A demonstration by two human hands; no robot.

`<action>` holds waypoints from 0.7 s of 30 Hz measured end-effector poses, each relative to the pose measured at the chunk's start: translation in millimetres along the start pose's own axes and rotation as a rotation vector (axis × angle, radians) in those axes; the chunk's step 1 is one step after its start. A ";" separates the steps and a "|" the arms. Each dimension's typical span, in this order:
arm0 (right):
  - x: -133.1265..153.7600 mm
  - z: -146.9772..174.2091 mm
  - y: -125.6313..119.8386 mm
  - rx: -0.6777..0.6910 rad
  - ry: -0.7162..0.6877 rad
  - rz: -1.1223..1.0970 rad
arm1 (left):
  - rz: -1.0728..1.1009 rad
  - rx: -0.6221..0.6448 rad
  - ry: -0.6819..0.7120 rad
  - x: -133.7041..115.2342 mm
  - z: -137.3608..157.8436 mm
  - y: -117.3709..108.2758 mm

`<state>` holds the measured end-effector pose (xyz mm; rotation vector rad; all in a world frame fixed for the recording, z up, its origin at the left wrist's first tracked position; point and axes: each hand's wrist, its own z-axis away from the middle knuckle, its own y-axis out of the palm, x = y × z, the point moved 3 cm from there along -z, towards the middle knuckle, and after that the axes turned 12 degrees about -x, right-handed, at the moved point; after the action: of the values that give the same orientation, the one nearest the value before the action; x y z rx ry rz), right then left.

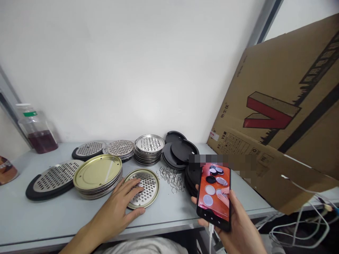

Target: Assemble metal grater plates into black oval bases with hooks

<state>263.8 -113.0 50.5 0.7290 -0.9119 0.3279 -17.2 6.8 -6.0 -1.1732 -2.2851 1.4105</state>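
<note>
My left hand [125, 201] lies with its fingers stretched over the left side of a round gold-rimmed disc holding a perforated grater plate [148, 188]; it rests there without gripping. In my right hand [238, 225] is a smartphone [214, 195], held upright with a white cable plugged into its lower end. Its screen shows hands among round discs on an orange surface. Left of my left hand stands a stack of gold round lids [97, 171]. Small metal wire hooks [171, 176] lie loose between the grater plate and the phone.
Steel grater discs [149, 144] are stacked at the back, beside black round discs [182, 151]. Black-rimmed graters [57, 178] lie at left, near a bottle of dark red liquid [38, 132]. A large cardboard box [278, 116] leans at right, with white cables [299, 225] below.
</note>
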 end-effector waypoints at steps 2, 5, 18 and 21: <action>-0.2 0.2 -0.1 -0.004 0.001 -0.008 | 0.005 -0.012 0.003 0.2 -0.4 -0.2; -0.2 0.9 0.2 -0.005 0.007 -0.024 | 0.010 -0.018 0.001 0.9 -0.2 0.2; -0.1 0.9 0.8 -0.002 0.010 -0.025 | 0.010 -0.003 -0.008 1.2 -0.5 1.5; -0.3 0.3 0.1 0.000 0.001 -0.027 | 0.004 0.005 -0.008 1.0 -0.5 1.7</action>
<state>263.3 -113.1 50.5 0.7407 -0.8997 0.3042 -16.8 8.3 -7.3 -1.1732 -2.2840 1.4241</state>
